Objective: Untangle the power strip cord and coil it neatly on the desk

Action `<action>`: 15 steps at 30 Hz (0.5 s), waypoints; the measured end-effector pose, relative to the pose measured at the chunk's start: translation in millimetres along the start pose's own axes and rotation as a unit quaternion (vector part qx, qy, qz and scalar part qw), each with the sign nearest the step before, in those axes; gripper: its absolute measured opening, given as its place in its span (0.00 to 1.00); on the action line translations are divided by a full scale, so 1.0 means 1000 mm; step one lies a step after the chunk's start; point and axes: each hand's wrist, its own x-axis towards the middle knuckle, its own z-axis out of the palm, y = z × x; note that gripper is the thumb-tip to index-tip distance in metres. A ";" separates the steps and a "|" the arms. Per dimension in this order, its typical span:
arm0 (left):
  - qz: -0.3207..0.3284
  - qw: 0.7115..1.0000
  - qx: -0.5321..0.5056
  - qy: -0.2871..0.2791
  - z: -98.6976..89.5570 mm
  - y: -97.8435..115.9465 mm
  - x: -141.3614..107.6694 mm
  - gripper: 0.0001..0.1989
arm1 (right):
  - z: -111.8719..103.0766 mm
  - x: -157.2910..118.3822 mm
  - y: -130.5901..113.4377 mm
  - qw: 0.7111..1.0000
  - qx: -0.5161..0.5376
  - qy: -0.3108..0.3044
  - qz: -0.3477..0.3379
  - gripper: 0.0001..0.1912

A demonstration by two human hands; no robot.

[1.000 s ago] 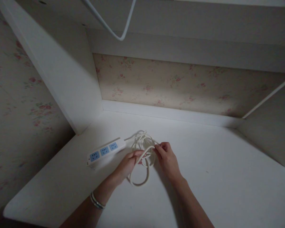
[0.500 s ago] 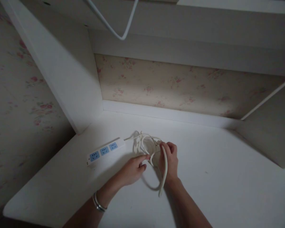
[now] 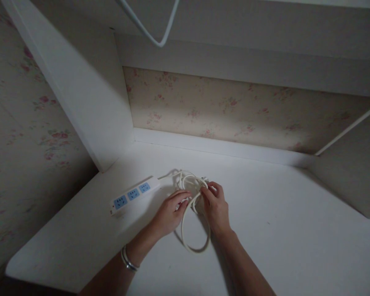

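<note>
A white power strip (image 3: 132, 194) with three blue socket blocks lies at a slant on the white desk. From its right end runs a cream power cord (image 3: 183, 228), tangled in several loops between my hands. My left hand (image 3: 170, 211), a silver bangle at its wrist, closes thumb and fingers on the cord at the left of the tangle. Opposite it, my right hand (image 3: 216, 207) pinches the cord between thumb and index finger. One large loop hangs toward me below both hands. What looks like the plug (image 3: 205, 179) shows partly behind the right fingers.
The white desk top (image 3: 280, 230) spreads to the right, bounded by side panels and a low back strip (image 3: 222, 149). Above hang a shelf (image 3: 234, 61) and a bent white rod (image 3: 160, 43). Flowered wallpaper (image 3: 188, 107) covers the wall.
My right hand has brought its cord strand leftward, forming a wide loop in front. My left hand's pointing finger has closed in with the thumb on the cord.
</note>
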 end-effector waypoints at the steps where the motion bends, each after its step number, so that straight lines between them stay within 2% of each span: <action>1: -0.015 1.000 -0.019 -0.019 0.000 0.002 -0.001 0.15 | 0.000 0.000 0.000 1.000 -0.006 0.009 0.005 0.14; 4: -0.064 0.990 -0.090 -0.085 0.000 0.008 -0.003 0.19 | -0.001 0.001 -0.001 0.999 -0.012 0.045 0.024 0.13; 6: -0.079 0.984 -0.121 -0.102 -0.001 0.008 -0.004 0.20 | -0.001 0.002 -0.001 0.998 0.006 0.062 0.031 0.12; 12: -0.126 0.970 -0.191 -0.087 -0.006 0.004 -0.002 0.28 | 0.001 0.007 0.000 0.984 0.147 0.075 0.061 0.12; 15: -0.171 0.954 -0.234 -0.073 -0.007 0.002 -0.001 0.25 | 0.003 0.008 0.002 0.973 0.195 0.067 0.100 0.15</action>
